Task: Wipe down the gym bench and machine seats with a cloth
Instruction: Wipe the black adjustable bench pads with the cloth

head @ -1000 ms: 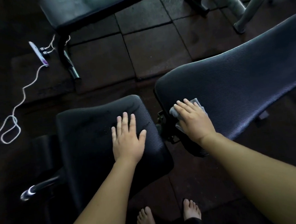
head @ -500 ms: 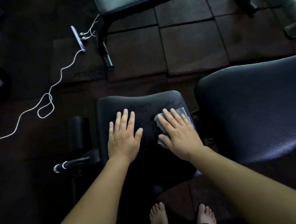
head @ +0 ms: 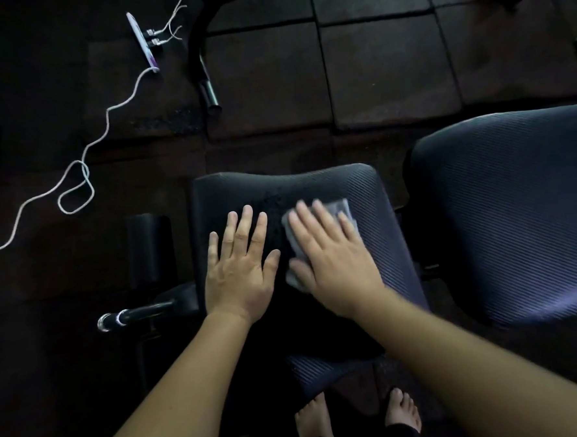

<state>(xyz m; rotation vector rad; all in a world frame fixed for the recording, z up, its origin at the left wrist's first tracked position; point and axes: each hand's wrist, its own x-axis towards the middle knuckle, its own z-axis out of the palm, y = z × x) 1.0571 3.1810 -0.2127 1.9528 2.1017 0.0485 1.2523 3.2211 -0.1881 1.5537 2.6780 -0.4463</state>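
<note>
A dark ribbed seat pad [head: 378, 213] of the gym bench lies in the middle of the view. My right hand [head: 330, 259] presses flat on a small grey cloth [head: 342, 208] on the seat, fingers straight and slightly blurred. My left hand [head: 241, 268] rests flat on the seat's left half, fingers spread and straight. The bench's long back pad [head: 516, 211] rises to the right of the seat, apart from both hands.
A white cable [head: 75, 187] loops across the dark rubber floor tiles [head: 383, 70] to a small device [head: 142, 39] at upper left. A black tube leg [head: 204, 85] of another bench stands behind. A chrome-tipped handle [head: 117, 320] and foam roller [head: 148, 247] sit left of the seat. My bare feet [head: 356, 416] show below.
My right hand slid the cloth off the back pad's end onto the seat pad, beside my left hand. The view shifted left, centring the seat.
</note>
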